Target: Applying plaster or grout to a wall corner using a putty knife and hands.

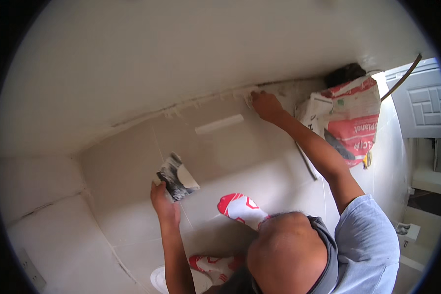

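Note:
My left hand grips the edge of a small dark, flat plate held above the floor. White paste is smeared over the plate, with a thick pale lump on one side. Farther off and to the right, my right hand reaches to the joint where the wall meets the tiled floor. Its fingers are closed, and whatever is in them is too small to make out. Along that joint, just left of the right hand, runs an uneven line of white paste.
A crumpled red and white bag stands against the wall at right, with a dark object behind it. On the floor lies a pale narrow strip. My socked foot and a round white object are near me. A door shows far right.

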The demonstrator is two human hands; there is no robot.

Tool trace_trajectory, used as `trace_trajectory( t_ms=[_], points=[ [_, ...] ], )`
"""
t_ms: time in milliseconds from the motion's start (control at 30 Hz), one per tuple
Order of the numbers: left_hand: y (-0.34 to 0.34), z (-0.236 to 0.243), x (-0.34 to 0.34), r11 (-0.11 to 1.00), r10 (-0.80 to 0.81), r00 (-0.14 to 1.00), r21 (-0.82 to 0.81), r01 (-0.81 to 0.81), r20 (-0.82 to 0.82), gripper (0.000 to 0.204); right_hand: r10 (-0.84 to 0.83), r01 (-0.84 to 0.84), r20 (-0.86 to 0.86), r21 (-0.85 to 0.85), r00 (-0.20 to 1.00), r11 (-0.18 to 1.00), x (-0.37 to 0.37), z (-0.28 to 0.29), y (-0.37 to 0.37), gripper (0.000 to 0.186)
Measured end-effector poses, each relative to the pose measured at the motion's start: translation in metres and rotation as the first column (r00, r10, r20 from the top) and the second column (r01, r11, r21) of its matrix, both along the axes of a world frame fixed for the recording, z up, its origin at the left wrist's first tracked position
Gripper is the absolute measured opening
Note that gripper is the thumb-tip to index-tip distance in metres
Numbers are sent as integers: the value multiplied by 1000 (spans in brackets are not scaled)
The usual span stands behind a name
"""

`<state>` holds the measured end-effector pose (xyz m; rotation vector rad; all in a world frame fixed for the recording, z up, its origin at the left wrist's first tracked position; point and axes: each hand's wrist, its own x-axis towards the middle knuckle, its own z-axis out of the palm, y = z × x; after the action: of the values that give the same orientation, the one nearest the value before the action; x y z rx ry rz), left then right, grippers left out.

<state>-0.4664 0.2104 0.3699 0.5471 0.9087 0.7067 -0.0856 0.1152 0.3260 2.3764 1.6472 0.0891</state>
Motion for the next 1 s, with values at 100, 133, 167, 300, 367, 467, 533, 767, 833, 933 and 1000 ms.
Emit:
trace_trajectory(
  t_ms=[100, 133, 167, 300, 367, 467, 533, 767, 833, 933, 1000],
  points=[
    [-14, -22, 11, 996, 82, 995, -45, -80, 49, 26, 145, -176, -176, -173, 974, 969, -16, 31, -9, 21],
    [-21, -24, 17, 991, 36, 999, -127, -32, 29, 25, 131, -168, -274, -118, 953, 979, -34, 41, -11, 22],
    [-26, -26, 24, 976, -18, 1000, -219, 22, 18, 24, 212, -180, -364, 119, 907, 976, -56, 50, -15, 24],
    [-41, -21, 35, 945, -27, 1000, -326, 28, 7, 20, 348, 42, -719, 464, 602, 885, -145, 61, -40, 32],
    [-43, -36, 23, 931, 63, 993, -365, -21, 102, 11, 669, -520, -433, 421, 605, 743, -174, 81, -39, 38],
    [-26, -31, 23, 982, -12, 997, -187, 26, 75, 19, 502, -448, -388, 225, 773, 865, -133, 57, -40, 41],
    [-20, -12, 27, 994, -42, 999, -102, 41, -1, 23, 561, -437, -398, 363, 726, 823, -123, 76, -33, 44],
    [-22, -49, 29, 931, -147, 918, 261, 254, -367, 24, 717, -624, -530, 386, 453, 680, -155, 96, 1, 40],
    [-16, -52, 12, 990, -4, 969, 138, 39, -247, 22, 666, -579, -532, 353, 523, 735, -140, 84, 3, 37],
    [4, -42, -7, 999, 5, 989, 36, 0, -147, 19, 453, -344, -398, 317, 798, 884, -97, 42, -2, 34],
    [10, -24, -7, 999, 0, 982, 34, 6, -187, 20, 254, -149, -274, 353, 928, 924, -76, 11, 1, 34]
  ],
)
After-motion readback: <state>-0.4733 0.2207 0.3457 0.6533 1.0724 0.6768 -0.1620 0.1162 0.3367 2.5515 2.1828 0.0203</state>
